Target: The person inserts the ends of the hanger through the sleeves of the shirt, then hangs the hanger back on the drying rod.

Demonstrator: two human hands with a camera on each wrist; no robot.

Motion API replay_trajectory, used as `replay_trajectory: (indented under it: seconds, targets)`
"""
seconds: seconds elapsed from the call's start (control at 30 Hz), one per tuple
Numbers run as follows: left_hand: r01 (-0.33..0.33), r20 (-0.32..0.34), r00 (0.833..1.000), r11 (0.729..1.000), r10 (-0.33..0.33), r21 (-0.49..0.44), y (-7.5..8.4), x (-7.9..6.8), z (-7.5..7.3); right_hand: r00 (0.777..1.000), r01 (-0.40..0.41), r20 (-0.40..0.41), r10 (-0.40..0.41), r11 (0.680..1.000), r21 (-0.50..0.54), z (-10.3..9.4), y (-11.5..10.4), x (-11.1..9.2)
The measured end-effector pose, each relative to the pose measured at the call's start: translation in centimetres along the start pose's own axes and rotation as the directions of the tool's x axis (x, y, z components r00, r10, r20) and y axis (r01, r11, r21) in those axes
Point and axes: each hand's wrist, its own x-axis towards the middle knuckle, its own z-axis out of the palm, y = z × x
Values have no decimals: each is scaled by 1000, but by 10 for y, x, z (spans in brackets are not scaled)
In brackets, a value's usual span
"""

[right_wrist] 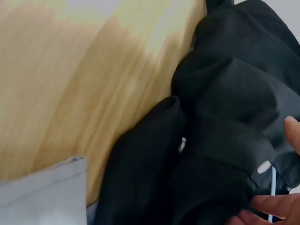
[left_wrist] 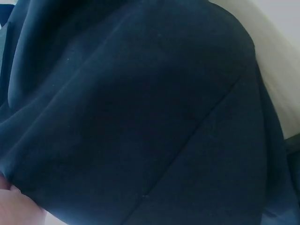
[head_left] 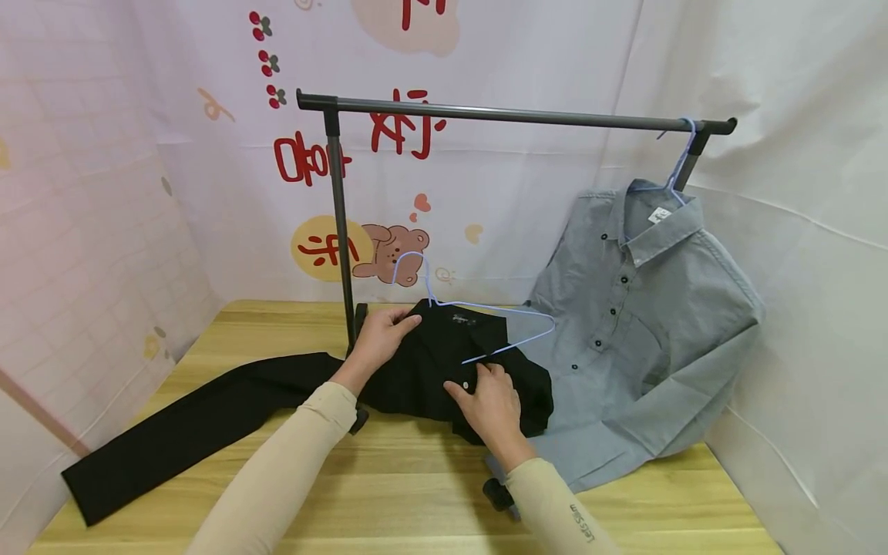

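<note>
A black shirt (head_left: 423, 362) lies bunched at the middle of the table, one sleeve (head_left: 208, 405) stretched to the left. Its left shoulder area is pinched by my left hand (head_left: 380, 335); in the left wrist view dark cloth fills most of the picture. A light blue wire hanger (head_left: 496, 306) stands with its hook up at the collar. The hanger's left part is hidden by the shirt, while its right arm sticks out over the cloth. My right hand (head_left: 494, 405) grips the shirt front beside a white button (right_wrist: 264, 167), fingertips right by the hanger's lower wire.
A grey clothes rack (head_left: 513, 114) stands over the wooden table (head_left: 388, 478). A grey-blue shirt (head_left: 645, 308) hangs from its right end on a blue hanger, the lower part spread on the table behind and right of the black shirt. A black rack foot (head_left: 496, 495) lies near my right wrist.
</note>
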Motion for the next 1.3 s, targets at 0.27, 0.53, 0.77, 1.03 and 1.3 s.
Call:
replay_trajectory:
  seconds: [0.27, 0.53, 0.77, 1.03, 1.3]
  targets:
    - [-2, 26, 1000, 1000, 3, -31, 8, 0, -2, 997, 33, -69, -34, 999, -27, 1, 1, 2]
    - [-24, 53, 998, 997, 27, -68, 4, 1, -5, 990, 75, -125, -70, 997, 35, -3, 14, 4]
    - [-42, 90, 994, 985, 58, -165, 2, -1, -6, 978, 0, -205, 31, 989, 148, -8, 27, 10]
    - [-30, 58, 998, 987, 40, -160, 2, -1, -11, 975, -26, -208, 75, 973, 229, -10, 30, 12]
    - [-77, 36, 996, 985, 83, -155, -1, -1, -16, 957, -4, -271, 101, 941, 338, -10, 30, 15]
